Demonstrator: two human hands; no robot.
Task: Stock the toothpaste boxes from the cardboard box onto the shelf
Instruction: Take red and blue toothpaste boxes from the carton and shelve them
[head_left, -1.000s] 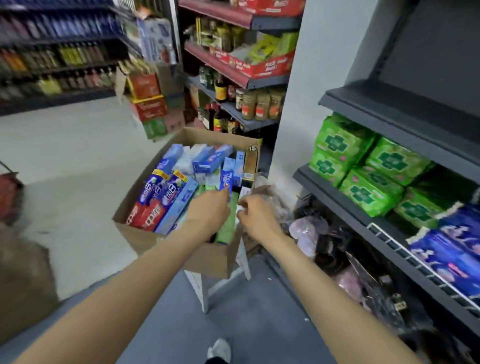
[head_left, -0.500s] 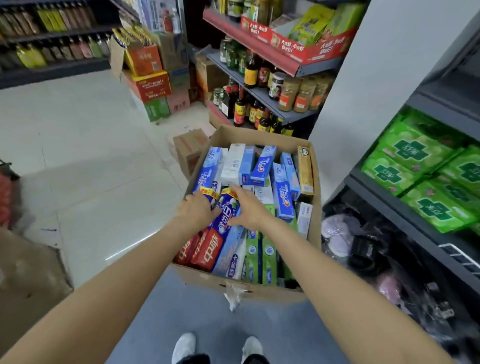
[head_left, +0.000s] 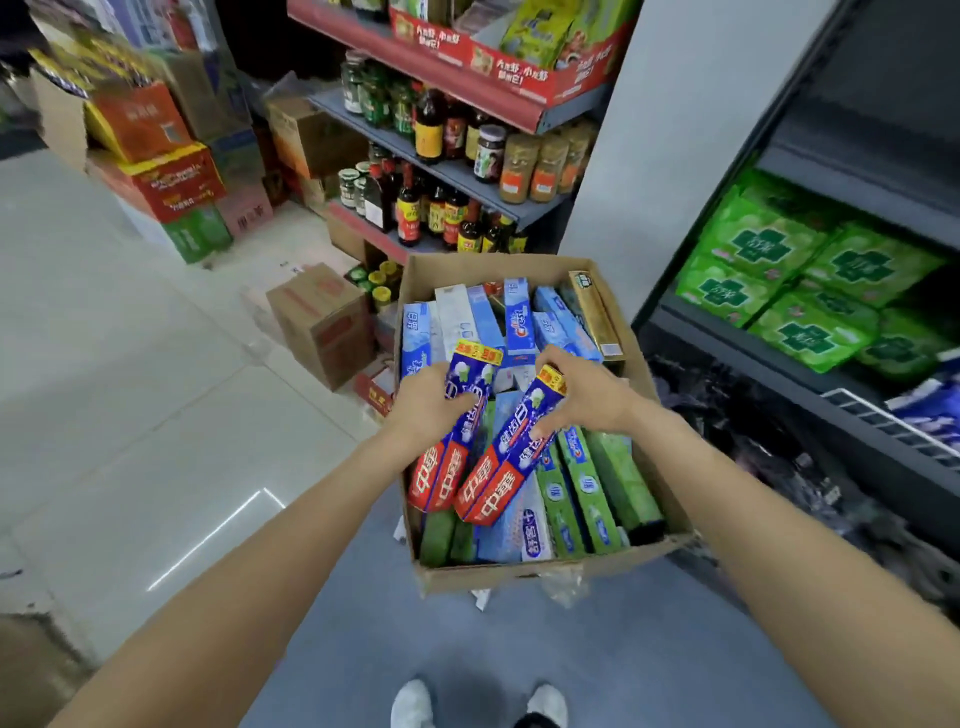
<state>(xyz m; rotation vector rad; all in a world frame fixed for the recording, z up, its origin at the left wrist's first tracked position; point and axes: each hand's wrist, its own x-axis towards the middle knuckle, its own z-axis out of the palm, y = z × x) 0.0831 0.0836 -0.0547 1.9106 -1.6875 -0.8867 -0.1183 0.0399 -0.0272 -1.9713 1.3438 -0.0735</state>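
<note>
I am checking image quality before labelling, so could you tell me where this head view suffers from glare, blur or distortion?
Head view: a bright streak of glare lies on the floor tiles; wide-angle distortion bends the dark shelf at right; stacked cartons at upper left are smeared; left hand, right hand and the cardboard box are fairly sharp.

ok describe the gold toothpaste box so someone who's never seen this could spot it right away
Find the open cardboard box of toothpaste boxes on the floor in front of the dark shelf with green packs. Look along its right wall, at the far corner. The gold toothpaste box leans there, the only gold one among blue, white and green boxes, beyond the right hand.
</note>
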